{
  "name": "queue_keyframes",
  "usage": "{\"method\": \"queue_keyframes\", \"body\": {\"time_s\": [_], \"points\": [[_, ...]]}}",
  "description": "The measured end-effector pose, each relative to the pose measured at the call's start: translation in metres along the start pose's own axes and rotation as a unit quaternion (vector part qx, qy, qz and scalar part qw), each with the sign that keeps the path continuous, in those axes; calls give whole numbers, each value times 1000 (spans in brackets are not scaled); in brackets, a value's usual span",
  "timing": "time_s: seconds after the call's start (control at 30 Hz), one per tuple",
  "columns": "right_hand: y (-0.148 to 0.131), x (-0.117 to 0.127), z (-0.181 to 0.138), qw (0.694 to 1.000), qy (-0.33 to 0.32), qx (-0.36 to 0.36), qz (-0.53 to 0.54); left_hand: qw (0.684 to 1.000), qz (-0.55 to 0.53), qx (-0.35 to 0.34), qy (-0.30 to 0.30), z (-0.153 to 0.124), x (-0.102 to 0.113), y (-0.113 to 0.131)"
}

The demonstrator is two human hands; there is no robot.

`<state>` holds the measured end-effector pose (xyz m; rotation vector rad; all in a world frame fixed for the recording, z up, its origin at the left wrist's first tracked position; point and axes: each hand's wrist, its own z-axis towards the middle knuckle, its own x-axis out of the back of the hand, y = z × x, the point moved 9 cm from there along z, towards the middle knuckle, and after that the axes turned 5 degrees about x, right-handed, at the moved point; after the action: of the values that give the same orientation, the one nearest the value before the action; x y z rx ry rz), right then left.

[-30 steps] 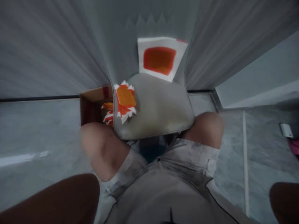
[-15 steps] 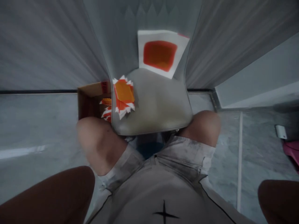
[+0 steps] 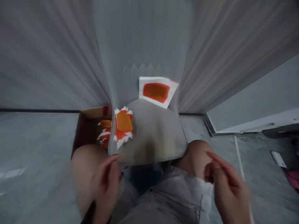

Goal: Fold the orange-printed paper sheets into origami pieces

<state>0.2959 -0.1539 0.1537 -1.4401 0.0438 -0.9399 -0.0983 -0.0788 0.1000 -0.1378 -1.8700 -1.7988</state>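
Far left, on the floor beside the chair: an open cardboard box (image 3: 93,112), orange-and-white pieces (image 3: 104,136) inside. Your left hand (image 3: 111,180), blurred, is near the seat's front left corner, half open, fingers loosely curled, no hold visible. On the seat's left side lies a stack of jagged orange-and-white pieces (image 3: 124,122). Right of it, the chair (image 3: 161,130) carries a white sheet with an orange panel (image 3: 156,92), leaning against the backrest. Your right hand (image 3: 230,188), also blurred, hangs near your right knee, half open, seemingly empty.
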Motion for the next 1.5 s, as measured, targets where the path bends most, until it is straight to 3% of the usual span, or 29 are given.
{"method": "queue_keyframes", "body": {"time_s": [0.17,0.27,0.43,0.6,0.77,0.9,1.1,1.5], "points": [[33,-98,41,987,-143,-22,74,975,80,-131,-162,24,-85,-19],[26,-130,70,985,-164,31,41,957,141,-210,-138,31,-111,-36],[-35,-173,165,963,-156,219,-14,919,238,-307,-73,23,-125,-48],[-99,-227,257,904,-100,394,-132,909,239,-338,-53,18,-122,-45],[-115,-290,278,833,-130,463,-274,906,236,-346,-55,17,-122,-42],[-104,-306,269,817,-109,479,-301,906,232,-351,-47,15,-122,-41],[-84,-305,267,809,-111,495,-298,905,235,-353,-41,15,-121,-39],[-76,-311,264,802,-104,516,-283,904,236,-354,-44,14,-122,-42]]}}
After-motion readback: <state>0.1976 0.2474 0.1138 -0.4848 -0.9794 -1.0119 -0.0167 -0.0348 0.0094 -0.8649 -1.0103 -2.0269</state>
